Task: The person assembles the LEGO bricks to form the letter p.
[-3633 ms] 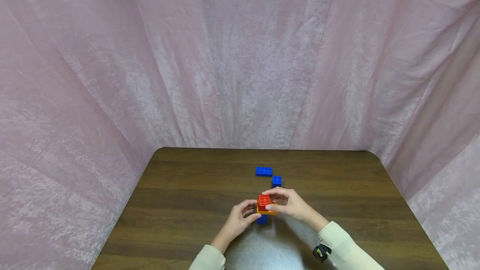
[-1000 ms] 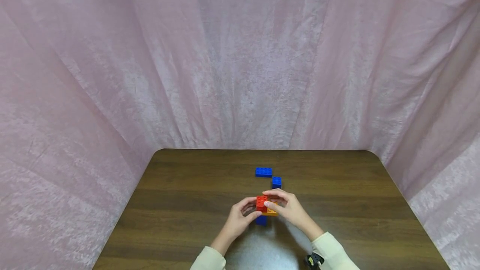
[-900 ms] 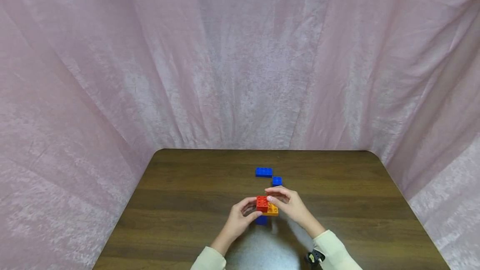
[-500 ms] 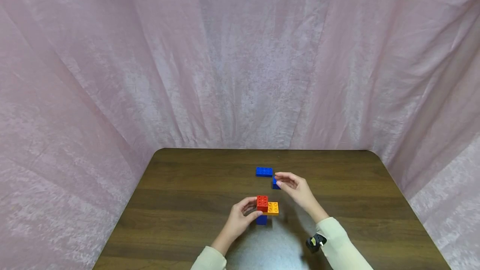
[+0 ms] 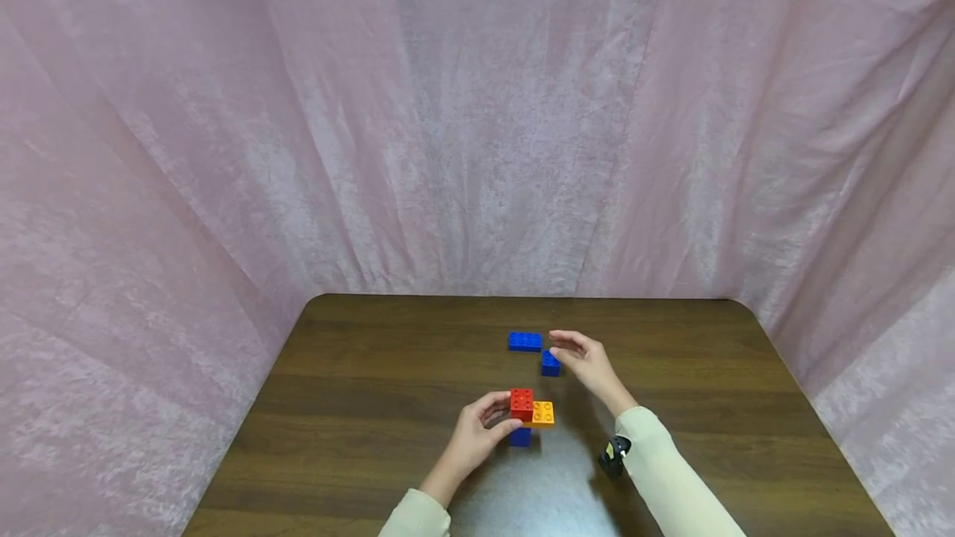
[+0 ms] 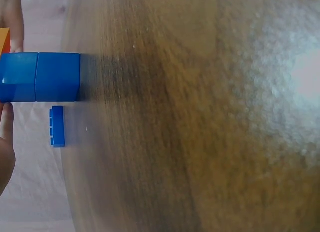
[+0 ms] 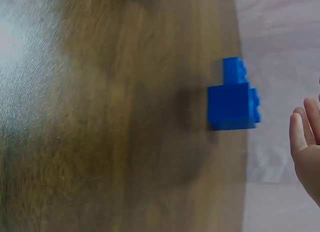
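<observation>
My left hand [image 5: 470, 437] grips the side of a brick stack, thumb in front and fingers behind. On top is a red brick [image 5: 521, 404], set on the left part of an orange brick [image 5: 544, 413] whose right studs show. Under these stand blue bricks [image 5: 520, 437]; the left wrist view has two of the blue bricks [image 6: 57, 76] stacked on the table. My right hand [image 5: 589, 365], fingers loosely bent, hovers just right of a small blue brick [image 5: 550, 365]. The right wrist view shows a gap between the hand [image 7: 309, 152] and that blue brick [image 7: 229, 106].
A longer blue brick [image 5: 525, 342] lies flat behind and left of the small one. The brown wooden table [image 5: 358, 421] has a rounded far edge, with a pink curtain [image 5: 477, 123] around it. A black device [image 5: 614, 456] sits on the right wrist.
My right hand has left the red brick and moved forward to the small blue brick, then lifted a little farther. The left hand stays on the stack. The loose blue bricks keep their places.
</observation>
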Tool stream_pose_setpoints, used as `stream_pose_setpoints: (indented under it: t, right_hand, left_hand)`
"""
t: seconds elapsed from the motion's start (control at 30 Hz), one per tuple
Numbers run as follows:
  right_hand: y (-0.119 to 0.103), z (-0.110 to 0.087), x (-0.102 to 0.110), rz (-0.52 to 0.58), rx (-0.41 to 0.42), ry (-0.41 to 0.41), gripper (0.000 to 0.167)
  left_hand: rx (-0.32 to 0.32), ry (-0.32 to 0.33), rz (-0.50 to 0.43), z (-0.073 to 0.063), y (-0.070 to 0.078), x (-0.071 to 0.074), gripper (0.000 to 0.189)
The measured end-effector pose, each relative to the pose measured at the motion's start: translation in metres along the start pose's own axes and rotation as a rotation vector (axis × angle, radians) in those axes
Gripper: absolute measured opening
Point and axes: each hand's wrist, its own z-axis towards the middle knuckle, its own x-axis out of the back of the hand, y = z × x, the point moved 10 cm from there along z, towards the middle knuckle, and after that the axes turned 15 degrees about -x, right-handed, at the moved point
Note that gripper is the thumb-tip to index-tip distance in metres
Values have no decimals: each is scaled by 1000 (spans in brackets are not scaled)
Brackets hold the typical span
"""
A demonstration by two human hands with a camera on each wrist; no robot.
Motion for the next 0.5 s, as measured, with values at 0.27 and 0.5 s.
stream_pose_setpoints:
  t: [0.27,0.5]
  right_hand:
    - [32,12,-1,-99,-123,20,43]
    - [49,14,-1,-154,-180,48,42]
  left_hand:
    - [11,7,-11,-1,-1,0,34]
    - [7,8,-11,0,0,0,33]
